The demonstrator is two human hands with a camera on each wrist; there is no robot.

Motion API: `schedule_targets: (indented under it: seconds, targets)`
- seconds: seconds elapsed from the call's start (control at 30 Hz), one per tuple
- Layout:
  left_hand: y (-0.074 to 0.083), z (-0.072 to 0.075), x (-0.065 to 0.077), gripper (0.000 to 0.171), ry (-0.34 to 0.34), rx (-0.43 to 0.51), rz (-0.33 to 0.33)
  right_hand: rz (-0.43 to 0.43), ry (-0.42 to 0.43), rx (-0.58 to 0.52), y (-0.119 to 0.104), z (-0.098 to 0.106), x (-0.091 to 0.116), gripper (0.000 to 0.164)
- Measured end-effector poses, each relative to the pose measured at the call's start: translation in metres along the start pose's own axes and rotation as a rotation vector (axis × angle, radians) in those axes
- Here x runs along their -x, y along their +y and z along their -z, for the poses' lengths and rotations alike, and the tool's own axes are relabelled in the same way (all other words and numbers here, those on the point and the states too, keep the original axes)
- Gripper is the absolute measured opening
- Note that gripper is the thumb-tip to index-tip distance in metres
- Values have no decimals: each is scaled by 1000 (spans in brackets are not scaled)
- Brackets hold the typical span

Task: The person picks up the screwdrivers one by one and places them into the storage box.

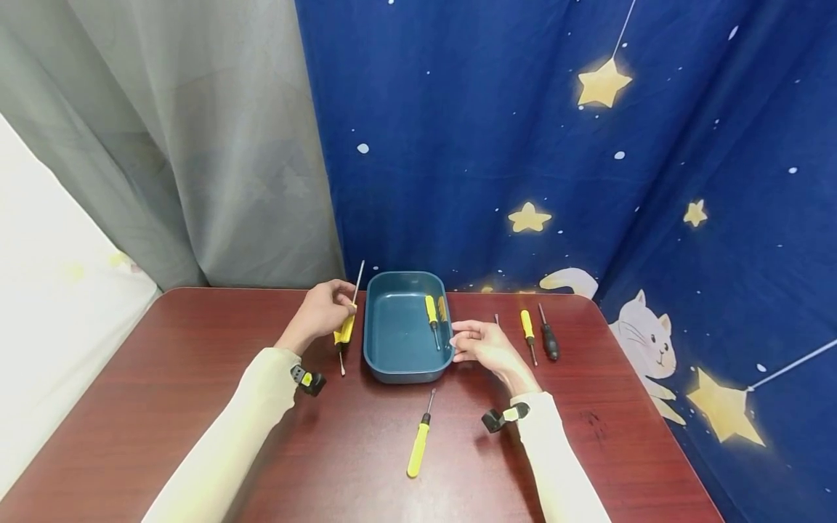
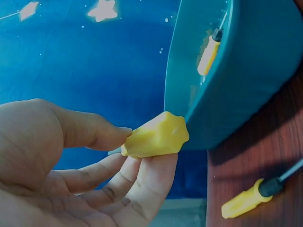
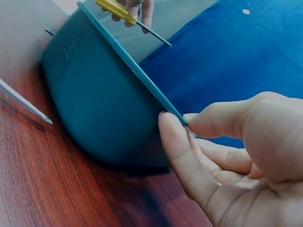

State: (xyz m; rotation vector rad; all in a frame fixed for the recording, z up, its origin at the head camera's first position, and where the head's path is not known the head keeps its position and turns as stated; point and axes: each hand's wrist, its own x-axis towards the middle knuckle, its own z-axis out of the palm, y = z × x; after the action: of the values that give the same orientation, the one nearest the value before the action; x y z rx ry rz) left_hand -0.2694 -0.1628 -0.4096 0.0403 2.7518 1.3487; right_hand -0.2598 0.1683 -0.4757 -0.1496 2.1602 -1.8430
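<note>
My left hand (image 1: 329,309) pinches a screwdriver (image 2: 158,135) by its yellow handle, between thumb and fingertips, just left of the teal bin (image 1: 399,377). In the head view its metal shaft points up and away. With thumb and fingers my right hand (image 1: 482,344) pinches the bin's right rim, seen closely in the right wrist view. Inside the bin lies one yellow-handled screwdriver (image 1: 431,310) against the right side. Another yellow screwdriver (image 2: 246,198) rests on the table beneath my left hand, partly hidden by it in the head view.
On the reddish-brown table (image 1: 314,465), a yellow screwdriver (image 1: 418,444) lies in front of the bin. Right of my right hand are a yellow screwdriver (image 1: 527,327) and a black-handled one (image 1: 549,340). A metal tip (image 1: 496,318) shows behind that hand. Curtains (image 1: 458,145) hang behind the table.
</note>
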Motion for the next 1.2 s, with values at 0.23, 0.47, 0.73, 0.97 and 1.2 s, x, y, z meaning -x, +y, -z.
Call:
schedule_targets:
  seconds: [0.23,0.47,0.73,0.97,1.2]
  targets:
    - [12,-8,-4,43,-28,74,-5,12,-6,6,0,0,1,43]
    - [20,-13,-8,45,-65,110,0,4,-8,4,0,-2,1,41]
    - [28,-22,-14,45,-109,108,41,9,-10,2,0,0,1,42]
    - [33,-33,-20,43,-147,81,57,8,-15,-9,0,1,1,44]
    - [37,-45,-27,42,-153,52,58,11,-15,-21,1,1,0,43]
